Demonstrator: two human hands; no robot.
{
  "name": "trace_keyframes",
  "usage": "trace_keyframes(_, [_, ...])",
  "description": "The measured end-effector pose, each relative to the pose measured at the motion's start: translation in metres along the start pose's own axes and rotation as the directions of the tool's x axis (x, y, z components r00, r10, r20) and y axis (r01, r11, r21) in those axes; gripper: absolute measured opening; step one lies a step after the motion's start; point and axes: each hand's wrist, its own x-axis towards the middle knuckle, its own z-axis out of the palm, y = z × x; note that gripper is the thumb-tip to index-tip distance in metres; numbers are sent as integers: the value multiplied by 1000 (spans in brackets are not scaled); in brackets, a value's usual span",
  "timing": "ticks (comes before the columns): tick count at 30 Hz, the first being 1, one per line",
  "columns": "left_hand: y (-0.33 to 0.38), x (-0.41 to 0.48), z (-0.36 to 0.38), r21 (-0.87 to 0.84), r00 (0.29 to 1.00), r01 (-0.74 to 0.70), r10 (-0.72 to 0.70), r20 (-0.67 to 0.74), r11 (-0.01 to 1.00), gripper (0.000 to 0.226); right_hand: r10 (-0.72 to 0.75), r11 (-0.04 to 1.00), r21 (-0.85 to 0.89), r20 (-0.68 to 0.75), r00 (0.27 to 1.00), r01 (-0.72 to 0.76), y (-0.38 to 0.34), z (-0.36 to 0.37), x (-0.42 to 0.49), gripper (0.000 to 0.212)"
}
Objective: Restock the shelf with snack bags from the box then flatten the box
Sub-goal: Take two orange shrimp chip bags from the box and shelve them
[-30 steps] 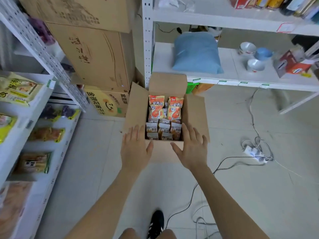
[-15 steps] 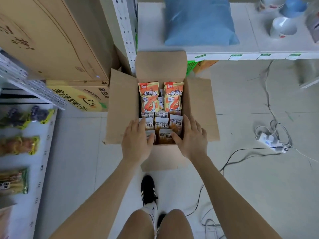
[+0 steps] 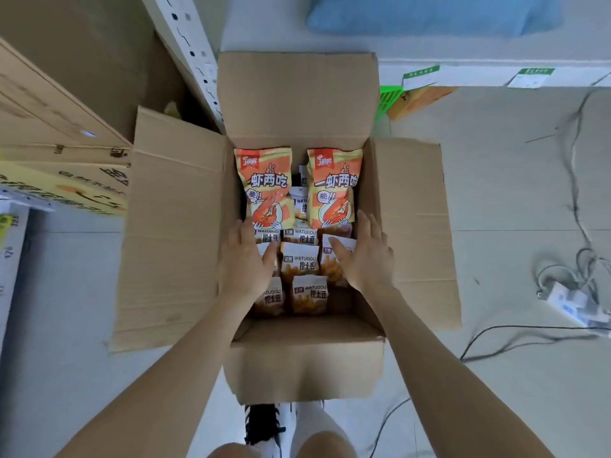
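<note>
Pale floor [image 3: 496,200] with an open box [image 3: 304,368]
Stacked cartons [image 3: 66,180] stand just left of the box. A white power strip [image 3: 568,300] and loose dark cables [image 3: 577,180] lie to its right.

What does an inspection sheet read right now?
Surface: pale tiled floor.
Job's things: box open, flaps spread; two orange shrimp bags at far end, white potato bags nearer.
Clutter: green and orange packaging under far shelf.
Hands: left hand and right hand open, inside the box over white bags.
Cables: power strip and black cable on floor, right of box.
Surroundings: stacked cartons and shelf upright left; blue cushion on far shelf.
</note>
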Motion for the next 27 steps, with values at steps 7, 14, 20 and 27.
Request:
trace_keyframes(7, [-29, 83, 68, -36, 996, 87, -87, 9, 996, 75, 90, 979, 180, 46, 995, -97, 18, 66, 90, 81])
trace_keyframes(14, [-45, 149, 111, -237, 987, 146, -157, -26, 960, 88, 164, 894, 411, 68, 984, -177, 29, 111, 144, 92])
trace_keyframes(20, [-62, 172, 124, -482, 972, 207, -235, 4, 851, 87, 209, 762, 607, 97, 973, -225, 38, 133, 174, 90])
trace_keyframes(27, [-68, 179, 129, -527, 960, 263, -275, 58, 808, 70, 252, 643, 713, 147, 957, -279, 43, 140, 183, 73])
